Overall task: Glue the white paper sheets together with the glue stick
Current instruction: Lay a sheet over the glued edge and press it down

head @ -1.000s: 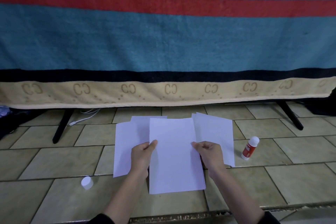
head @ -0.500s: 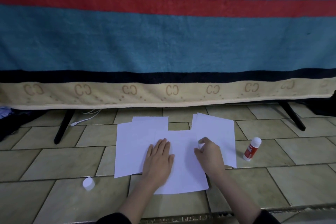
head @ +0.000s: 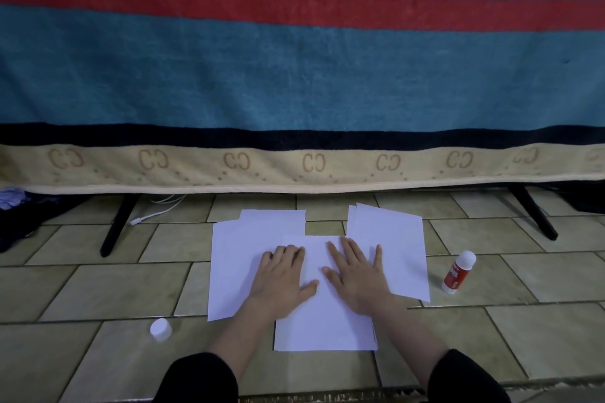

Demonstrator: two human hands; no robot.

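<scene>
two hands (head: pixel 281 278), one glue stick (head: pixel 458 271), one loose cap (head: pixel 160 329), several overlapping paper sheets (head: pixel 324 321)

Tiled floor (head: pixel 98 278) w/ paper sheets (head: pixel 327 327), glue stick (head: pixel 458 271), cap (head: pixel 160 328)

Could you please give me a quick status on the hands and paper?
Left hand, right hand open, flat on middle sheet. Glue stick upright, untouched. Nothing obstructing.

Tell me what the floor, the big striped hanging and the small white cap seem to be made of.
Floor: glazed ceramic tile, by the grout lines and dull sheen. Striped hanging: thick fuzzy woven fabric, probably a blanket; its matte nap shows. White cap: likely smooth moulded plastic, though too small to be sure.
</scene>
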